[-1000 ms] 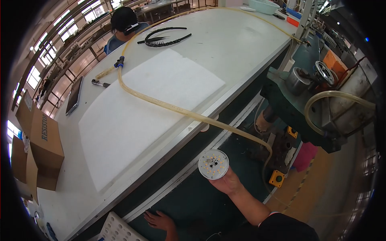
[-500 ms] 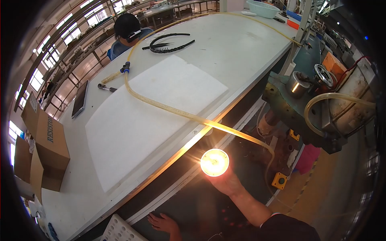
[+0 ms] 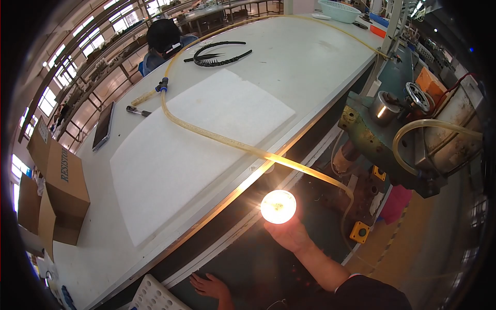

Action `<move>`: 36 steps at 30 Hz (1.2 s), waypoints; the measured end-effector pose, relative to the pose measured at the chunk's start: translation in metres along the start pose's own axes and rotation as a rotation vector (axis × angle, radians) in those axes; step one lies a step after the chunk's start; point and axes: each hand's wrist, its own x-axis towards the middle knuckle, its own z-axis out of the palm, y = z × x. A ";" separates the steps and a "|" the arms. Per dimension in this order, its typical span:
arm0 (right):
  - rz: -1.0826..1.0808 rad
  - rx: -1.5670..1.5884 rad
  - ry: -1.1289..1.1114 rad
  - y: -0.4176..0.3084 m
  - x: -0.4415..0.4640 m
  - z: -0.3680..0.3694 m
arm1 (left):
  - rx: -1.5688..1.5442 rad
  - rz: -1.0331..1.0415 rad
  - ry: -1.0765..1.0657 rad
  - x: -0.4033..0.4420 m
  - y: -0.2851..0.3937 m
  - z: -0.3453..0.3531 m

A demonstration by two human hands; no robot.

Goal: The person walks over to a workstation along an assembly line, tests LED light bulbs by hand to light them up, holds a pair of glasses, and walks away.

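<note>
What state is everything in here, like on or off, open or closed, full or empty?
Round lamp: lit, shining brightly.
Right hand: closed on the lamp.
Left hand: fingers spread, holding nothing visible.
Cardboard box: flaps open; contents unclear.
White sheet: spread out on the table.
Hose: lying across the sheet; flow can't be told.

One head-worn camera looks forward and steeply down over the bench (image 3: pixel 305 67).

The bare-handed worker wears a dark, short-sleeved top (image 3: pixel 374 293), its plain sleeve edged with a thin pale line at the opening.
</note>
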 end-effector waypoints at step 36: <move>-0.054 0.079 0.078 0.009 -0.008 -0.035 | 0.028 0.021 0.058 -0.001 -0.004 0.007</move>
